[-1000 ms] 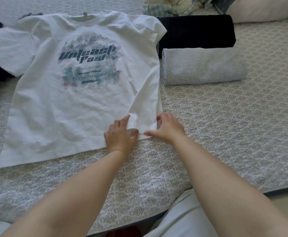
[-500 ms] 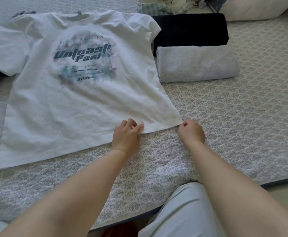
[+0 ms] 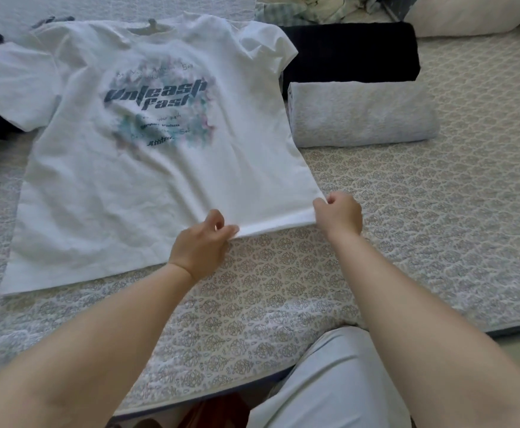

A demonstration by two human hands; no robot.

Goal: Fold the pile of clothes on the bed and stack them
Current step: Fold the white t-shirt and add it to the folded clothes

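From the head camera, a white T-shirt [image 3: 147, 168] lies face up and flat on the bed [image 3: 437, 242], collar away from the person and hem nearest them, so its long axis runs from the hands toward the far side. Both hands work the near hem on its right half. The left hand [image 3: 203, 242] pinches the hem between thumb and curled fingers near the middle; the right hand [image 3: 338, 214] pinches the hem's right corner, fingers curled round the cloth. The stretch of hem between them looks lifted slightly off the bedcover. The right hand holds the outer edge, so a lengthwise fold would probably start from that side.

The chest print reads "Unleash Fast"; the smaller lines beneath are mostly illegible. Beyond the shirt's right sleeve lie a folded grey garment [image 3: 360, 115] and a folded black garment [image 3: 351, 54], touching.
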